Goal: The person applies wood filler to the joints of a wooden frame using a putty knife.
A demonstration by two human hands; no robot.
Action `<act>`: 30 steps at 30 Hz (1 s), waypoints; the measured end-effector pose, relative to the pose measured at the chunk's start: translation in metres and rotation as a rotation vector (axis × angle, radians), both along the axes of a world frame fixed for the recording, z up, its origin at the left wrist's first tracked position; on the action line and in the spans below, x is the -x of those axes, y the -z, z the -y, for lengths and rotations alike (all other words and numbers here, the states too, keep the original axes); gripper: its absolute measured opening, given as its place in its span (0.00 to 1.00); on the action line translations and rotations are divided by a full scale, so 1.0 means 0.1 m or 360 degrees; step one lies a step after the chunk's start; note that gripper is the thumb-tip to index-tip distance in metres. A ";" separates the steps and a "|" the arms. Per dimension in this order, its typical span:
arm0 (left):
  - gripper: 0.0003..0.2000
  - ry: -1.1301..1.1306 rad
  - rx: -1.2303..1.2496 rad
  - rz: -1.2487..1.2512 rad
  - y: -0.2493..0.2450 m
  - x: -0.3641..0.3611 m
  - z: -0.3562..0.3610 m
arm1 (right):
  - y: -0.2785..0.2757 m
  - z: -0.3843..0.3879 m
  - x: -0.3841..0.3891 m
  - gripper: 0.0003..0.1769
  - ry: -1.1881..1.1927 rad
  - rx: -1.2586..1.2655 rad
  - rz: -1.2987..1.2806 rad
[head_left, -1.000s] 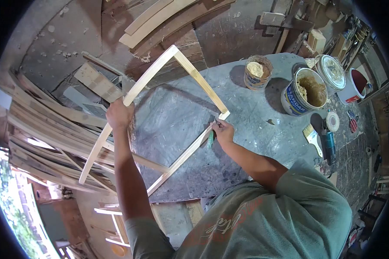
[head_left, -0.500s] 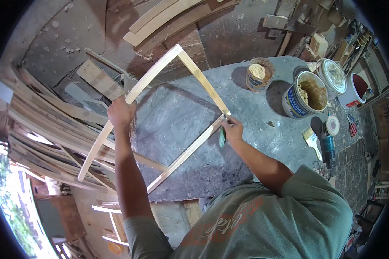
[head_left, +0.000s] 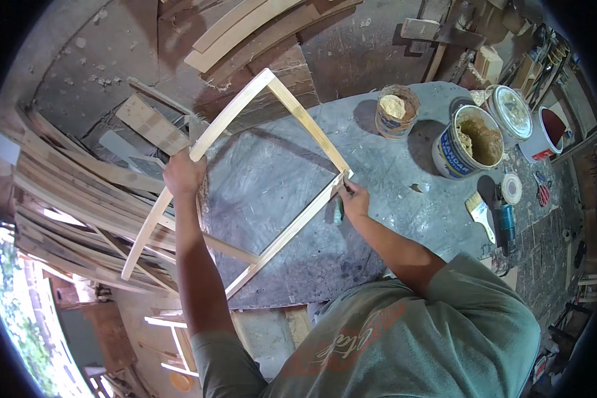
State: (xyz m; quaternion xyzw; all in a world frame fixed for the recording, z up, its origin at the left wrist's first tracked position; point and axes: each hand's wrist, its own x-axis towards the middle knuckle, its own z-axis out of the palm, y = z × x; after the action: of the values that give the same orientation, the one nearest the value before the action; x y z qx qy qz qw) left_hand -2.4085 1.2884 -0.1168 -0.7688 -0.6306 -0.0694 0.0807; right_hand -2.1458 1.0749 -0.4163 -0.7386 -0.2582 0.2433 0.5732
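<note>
A pale wooden frame [head_left: 305,127] with one curved side lies over the grey worktable [head_left: 252,179]. My left hand [head_left: 184,174] is closed round the curved piece at the left. At the frame's right corner, my right hand [head_left: 355,198] is closed on a tool with a green handle [head_left: 338,210]; the tool's tip end is at the joint and too small to make out. A crossbar [head_left: 229,248] meets the straight lower piece near the table's front edge.
On the right of the table stand a tub of yellowish powder [head_left: 395,109], a bucket of brown paste [head_left: 476,142], a lidded bucket [head_left: 511,114], a brush [head_left: 479,215] and scissors [head_left: 542,189]. Curved wood strips [head_left: 79,192] are piled at the left.
My right hand has shifted slightly down and left along the corner with the tool. The view has moved a little; my left hand keeps its hold on the frame.
</note>
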 end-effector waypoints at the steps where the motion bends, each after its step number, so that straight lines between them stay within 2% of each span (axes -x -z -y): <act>1: 0.19 0.0007 0.0002 -0.0003 0.00 0.00 0.01 | 0.04 -0.01 0.02 0.21 -0.0024 0.0013 0.0265; 4: 0.19 0.0020 -0.0023 0.0058 0.02 -0.01 0.00 | 0.08 0.14 0.00 0.22 -0.0088 0.0095 0.0139; 5: 0.20 0.0007 -0.0001 0.0045 0.03 -0.01 -0.03 | 0.28 0.15 -0.03 0.21 -0.0095 -0.0005 -0.0064; 8: 0.21 -0.0016 0.0019 0.0027 0.06 0.03 -0.07 | -0.04 0.21 -0.14 0.21 -0.0021 -0.0027 -0.0187; 9: 0.20 0.0001 -0.0006 0.0043 0.06 0.03 -0.06 | -0.28 0.18 -0.14 0.20 0.0021 0.0013 -0.0102; 12: 0.19 -0.0001 -0.0001 0.0040 0.06 0.03 -0.04 | -0.03 0.11 -0.12 0.20 -0.0151 0.0078 0.0596; 13: 0.19 -0.0011 0.0012 0.0033 0.05 0.02 -0.05 | 0.02 0.13 -0.11 0.19 -0.0205 -0.0032 0.0580; 14: 0.19 0.0000 0.0002 0.0034 0.05 0.02 -0.05 | 0.06 0.19 -0.14 0.19 -0.0262 0.0061 0.0346; 16: 0.19 0.0013 -0.0016 0.0036 0.04 0.02 -0.03 | -0.27 0.32 -0.21 0.19 -0.0380 0.0247 -0.0121; 17: 0.20 -0.0002 -0.0012 0.0042 0.05 0.02 -0.03 | -0.32 0.32 -0.25 0.19 -0.0306 0.0270 -0.0116; 20: 0.21 -0.0046 0.0016 0.0032 0.05 0.03 -0.03 | -0.11 0.21 -0.32 0.19 -0.0253 0.0038 0.0335; 23: 0.20 -0.0057 0.0034 0.0005 0.02 0.02 0.00 | -0.16 0.30 -0.35 0.18 -0.0563 0.0256 0.0663; 26: 0.20 -0.0037 -0.0002 0.0011 0.01 0.01 0.05 | -0.14 0.40 -0.50 0.18 -0.0704 0.0337 0.0770; 29: 0.19 -0.0005 -0.0037 0.0015 -0.04 -0.01 0.13 | -0.37 0.36 -0.53 0.17 -0.0503 0.0163 0.0944; 30: 0.19 -0.0014 -0.0023 0.0000 -0.05 -0.01 0.14 | -0.33 0.33 -0.55 0.17 -0.0555 0.0167 0.1020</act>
State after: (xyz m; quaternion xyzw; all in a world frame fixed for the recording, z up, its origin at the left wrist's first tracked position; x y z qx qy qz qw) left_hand -2.4073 1.2742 -0.1117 -0.7654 -0.6334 -0.0737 0.0867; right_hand -2.0905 1.0420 -0.3833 -0.7507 -0.5336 0.1066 0.3745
